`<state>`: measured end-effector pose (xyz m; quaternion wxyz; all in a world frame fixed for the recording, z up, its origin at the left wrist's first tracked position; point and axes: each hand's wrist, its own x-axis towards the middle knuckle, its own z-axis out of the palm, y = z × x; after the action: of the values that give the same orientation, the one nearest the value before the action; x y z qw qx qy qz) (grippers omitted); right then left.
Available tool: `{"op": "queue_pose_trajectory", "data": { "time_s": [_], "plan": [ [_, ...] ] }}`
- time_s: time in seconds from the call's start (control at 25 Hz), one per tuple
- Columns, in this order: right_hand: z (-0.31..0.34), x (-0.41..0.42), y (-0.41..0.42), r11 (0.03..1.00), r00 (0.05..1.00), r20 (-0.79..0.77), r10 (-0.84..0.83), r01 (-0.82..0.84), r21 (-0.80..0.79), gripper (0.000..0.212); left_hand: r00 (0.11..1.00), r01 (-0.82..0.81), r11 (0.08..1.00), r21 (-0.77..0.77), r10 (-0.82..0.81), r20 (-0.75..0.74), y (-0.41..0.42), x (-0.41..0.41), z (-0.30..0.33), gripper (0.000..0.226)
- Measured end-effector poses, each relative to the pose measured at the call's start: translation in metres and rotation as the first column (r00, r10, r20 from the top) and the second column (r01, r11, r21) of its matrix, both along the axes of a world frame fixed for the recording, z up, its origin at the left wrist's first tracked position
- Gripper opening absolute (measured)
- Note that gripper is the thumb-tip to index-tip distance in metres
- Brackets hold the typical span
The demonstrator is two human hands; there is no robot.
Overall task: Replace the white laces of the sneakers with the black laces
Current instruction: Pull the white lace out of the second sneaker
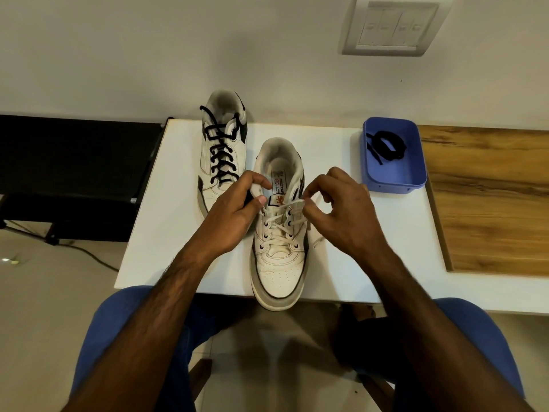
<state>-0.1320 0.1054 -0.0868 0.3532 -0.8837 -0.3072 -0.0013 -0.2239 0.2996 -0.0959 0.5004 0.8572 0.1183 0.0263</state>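
- Sneaker with black laces [222, 150] stood done on the counter [356, 233], far left.
- Left hand [237, 209] gripped the near sneaker [279, 248] at its collar; toe pointed at me.
- White lace [282, 230], half loosened, ran to my right hand [335, 209], pinching it.
- Spare black lace [386, 145] lay coiled in the blue tray [395, 179], nearer that hand.

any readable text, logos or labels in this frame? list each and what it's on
Insole label in the near sneaker: a small flag and some printed letters, too blurred to read.
Tongue tag: orange emblem, no legible words.
Wall switch plate: no text visible.
Blue tray: no text visible.
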Motion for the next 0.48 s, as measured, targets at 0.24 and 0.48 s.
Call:
{"op": "queue_pose_trajectory", "data": {
  "time_s": [0.24, 0.48],
  "plan": [
    [-0.009, -0.017, 0.027, 0.972, 0.977, 0.09, 0.193, -0.178, -0.151, 0.012, 1.0, 0.005, 1.0, -0.015, -0.005, 0.009, -0.001, 0.0, 0.0, 0.017],
    [-0.004, 0.001, 0.009, 0.996, 0.995, 0.048, 0.088, -0.088, -0.012, 0.012, 1.0, 0.001, 1.0, -0.009, -0.001, 0.007, -0.001, 0.0, 0.0, 0.016]
  ]
}}
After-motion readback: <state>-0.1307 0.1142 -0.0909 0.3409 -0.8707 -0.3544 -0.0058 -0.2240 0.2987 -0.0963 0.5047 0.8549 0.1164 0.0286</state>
